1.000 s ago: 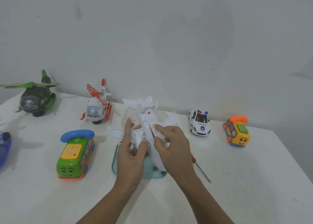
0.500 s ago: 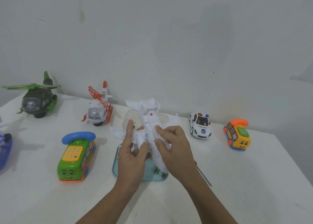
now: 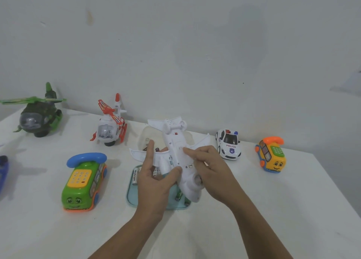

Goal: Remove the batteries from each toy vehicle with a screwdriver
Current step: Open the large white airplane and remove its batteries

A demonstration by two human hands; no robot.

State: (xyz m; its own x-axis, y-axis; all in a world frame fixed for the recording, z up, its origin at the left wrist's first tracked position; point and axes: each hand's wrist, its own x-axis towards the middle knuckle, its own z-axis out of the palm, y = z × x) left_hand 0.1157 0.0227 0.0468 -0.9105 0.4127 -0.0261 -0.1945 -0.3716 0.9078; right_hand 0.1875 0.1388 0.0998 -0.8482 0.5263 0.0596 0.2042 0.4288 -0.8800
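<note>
A white toy airplane (image 3: 174, 141) is held belly-up above a clear blue tray (image 3: 131, 193), tail pointing to the wall. My left hand (image 3: 154, 180) grips its left side, thumb on the belly and index finger stretched along the wing. My right hand (image 3: 211, 170) holds the right side, fingertips pressing on the battery cover area. Loose batteries (image 3: 135, 175) lie in the tray beneath. The screwdriver is hidden behind my right hand.
On the white table stand a green phone bus (image 3: 84, 182), a red-white helicopter (image 3: 109, 126), a dark green helicopter (image 3: 38, 116), a police car (image 3: 228, 144), an orange phone car (image 3: 271, 155) and a blue toy (image 3: 3, 170) at the left edge. A clear container (image 3: 144, 135) sits behind the airplane.
Both hands shifted slightly on the airplane; the right fingertips moved along its belly. The view tilted a little, and the screwdriver on the table slipped out of sight behind my right hand.
</note>
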